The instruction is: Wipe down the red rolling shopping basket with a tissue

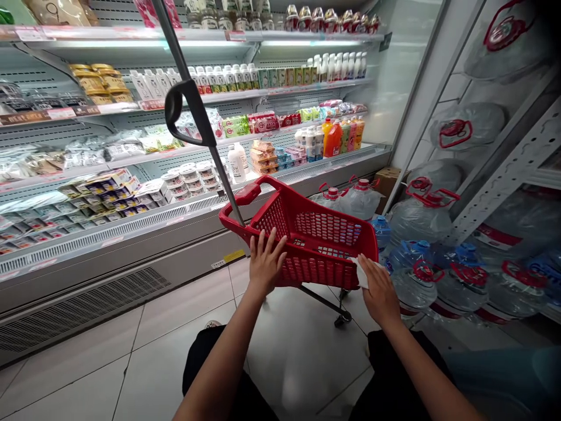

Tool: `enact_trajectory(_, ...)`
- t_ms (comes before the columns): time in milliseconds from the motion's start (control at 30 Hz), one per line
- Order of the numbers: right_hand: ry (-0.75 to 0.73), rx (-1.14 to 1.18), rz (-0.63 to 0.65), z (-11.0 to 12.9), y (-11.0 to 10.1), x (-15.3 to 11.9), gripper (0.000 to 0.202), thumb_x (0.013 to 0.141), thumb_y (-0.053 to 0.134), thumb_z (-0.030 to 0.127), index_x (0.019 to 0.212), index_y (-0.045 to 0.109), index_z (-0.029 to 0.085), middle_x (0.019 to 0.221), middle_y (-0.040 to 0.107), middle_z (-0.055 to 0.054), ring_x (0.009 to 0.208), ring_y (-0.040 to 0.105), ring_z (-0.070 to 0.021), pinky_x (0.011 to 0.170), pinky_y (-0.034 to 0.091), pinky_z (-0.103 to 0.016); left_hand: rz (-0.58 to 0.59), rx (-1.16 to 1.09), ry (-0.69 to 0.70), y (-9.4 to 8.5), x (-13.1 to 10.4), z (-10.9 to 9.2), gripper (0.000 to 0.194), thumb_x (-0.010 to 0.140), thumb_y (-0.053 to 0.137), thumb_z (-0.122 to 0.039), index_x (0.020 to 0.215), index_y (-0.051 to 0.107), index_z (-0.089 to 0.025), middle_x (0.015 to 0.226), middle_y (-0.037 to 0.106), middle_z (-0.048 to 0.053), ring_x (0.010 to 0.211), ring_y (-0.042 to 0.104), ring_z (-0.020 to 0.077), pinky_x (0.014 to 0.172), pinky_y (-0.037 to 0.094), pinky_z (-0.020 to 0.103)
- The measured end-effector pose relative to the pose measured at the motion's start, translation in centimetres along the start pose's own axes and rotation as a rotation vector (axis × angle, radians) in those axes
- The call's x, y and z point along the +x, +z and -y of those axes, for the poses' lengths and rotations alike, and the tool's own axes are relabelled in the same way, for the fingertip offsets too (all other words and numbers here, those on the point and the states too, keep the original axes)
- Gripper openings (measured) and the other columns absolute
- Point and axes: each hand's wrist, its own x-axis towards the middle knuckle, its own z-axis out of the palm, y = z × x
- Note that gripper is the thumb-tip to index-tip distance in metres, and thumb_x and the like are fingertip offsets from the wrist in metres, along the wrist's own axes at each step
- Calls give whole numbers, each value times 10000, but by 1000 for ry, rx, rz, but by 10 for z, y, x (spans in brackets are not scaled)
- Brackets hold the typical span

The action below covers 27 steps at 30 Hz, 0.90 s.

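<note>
Left grip (266,257) at 6–7 o'clock: palm down, fingers spread, released, laid on near rim of red perforated plastic shopping cart (319,264). Right grip (380,289) at 4 o'clock: fingers together, holding thin white cloth (363,275) against cart's near corner, nose end. Both forearms reach up from 6–5 o'clock, between black-clad knees. Cart mid-view on pale tiled floor (175,362).

Stocked white open chiller (197,248) spans 9 to 1 o'clock. Dark pole with black loop handle (201,114) slants from cart's handle end toward 11, cutting across shelves. Large clear red-handled water bottles (414,286), 3–4 o'clock, crowd the nose.

Cart's long axis about 9-to-3, dipping slightly right; nose toward 3, handle end 9–10.
</note>
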Motion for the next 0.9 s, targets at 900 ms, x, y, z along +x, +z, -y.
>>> enact_trajectory(900, -270, 226, -9, 118, 31, 75, 804, 919, 361, 65, 1675, 157, 244, 1669, 379, -52, 1549, 322, -227, 1277, 282, -520, 15, -65, 141, -54, 15, -30, 646, 1027, 455, -525, 1627, 325, -325, 1718, 239, 89, 1513, 379, 328, 1250, 31, 694)
